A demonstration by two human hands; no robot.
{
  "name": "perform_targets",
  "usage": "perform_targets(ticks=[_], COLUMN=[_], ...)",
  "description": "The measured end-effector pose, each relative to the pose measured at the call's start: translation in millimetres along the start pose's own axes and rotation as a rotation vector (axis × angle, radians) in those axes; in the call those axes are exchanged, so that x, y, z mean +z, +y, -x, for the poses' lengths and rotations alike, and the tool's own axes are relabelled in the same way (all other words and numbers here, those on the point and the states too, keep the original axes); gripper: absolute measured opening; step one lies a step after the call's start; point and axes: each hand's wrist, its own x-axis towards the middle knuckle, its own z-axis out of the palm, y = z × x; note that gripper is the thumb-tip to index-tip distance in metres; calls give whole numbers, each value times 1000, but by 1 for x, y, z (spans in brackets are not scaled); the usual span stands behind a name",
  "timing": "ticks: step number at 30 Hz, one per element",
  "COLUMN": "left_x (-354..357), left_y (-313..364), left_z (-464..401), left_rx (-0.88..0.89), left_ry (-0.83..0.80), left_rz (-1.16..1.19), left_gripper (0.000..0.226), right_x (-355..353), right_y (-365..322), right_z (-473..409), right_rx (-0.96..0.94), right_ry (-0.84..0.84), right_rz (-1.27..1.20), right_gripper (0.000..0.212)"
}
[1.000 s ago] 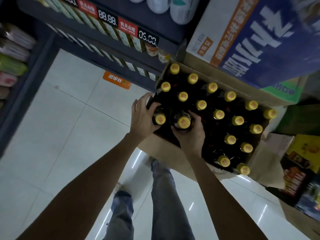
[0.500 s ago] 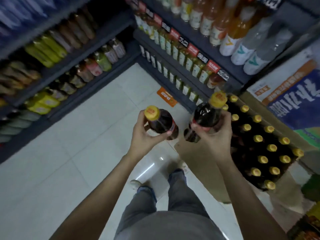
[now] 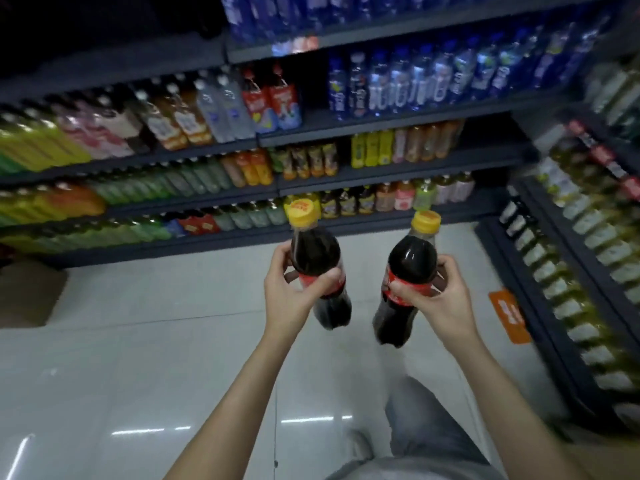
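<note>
Report from the remote station, as I read the head view. The left hand [image 3: 287,292] grips the left bottle [image 3: 315,252] round its middle, with the fingers curled behind and the thumb laid across the front over the left label [image 3: 306,280], which is red. It is a full, closed hold. The right hand [image 3: 440,299] grips the right bottle [image 3: 410,259] in the same fashion, thumb across the front just under the right label [image 3: 408,277], also red, and fingers wrapped round the far side. Both bottles hold dark liquid. The left cap [image 3: 302,211] and the right cap [image 3: 426,221] are yellow and both are in place. I find both bottles in the air at about chest height over the pale tiled floor [image 3: 138,341], resting on nothing. They sit side by side, near each other but not touching. The left bottle leans slightly leftward at the top and the right bottle slightly rightward. Ahead stands the front shelving [image 3: 311,143], dark and stocked in rows with drinks of many colours. The side shelving [image 3: 571,271] runs along the right, though its stock is too blurred for me to identify. An orange floor sticker [image 3: 509,315] lies at its foot. A brown cardboard piece [image 3: 27,296] lies at the left edge. Below the arms I note a grey trouser leg [image 3: 426,427] and a shoe [image 3: 360,445].
</note>
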Motion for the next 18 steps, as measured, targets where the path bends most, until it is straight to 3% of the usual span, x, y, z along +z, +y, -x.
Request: perform_targets(ticks=[8, 12, 18], left_x=[-138, -183, -243], left_y=[3, 7, 25], left_z=[-163, -265, -426], left_rx=[112, 227, 376], left_ry=[294, 439, 443], left_rz=[-97, -211, -267], left_gripper=[72, 69, 68], right_x=[163, 254, 378], right_y=[-71, -111, -191], right_z=[-136, -227, -358], right_rx=[-153, -282, -565], right_ry=[-225, -272, -210], right_rz=[-70, -90, 70], right_gripper=[43, 51, 67])
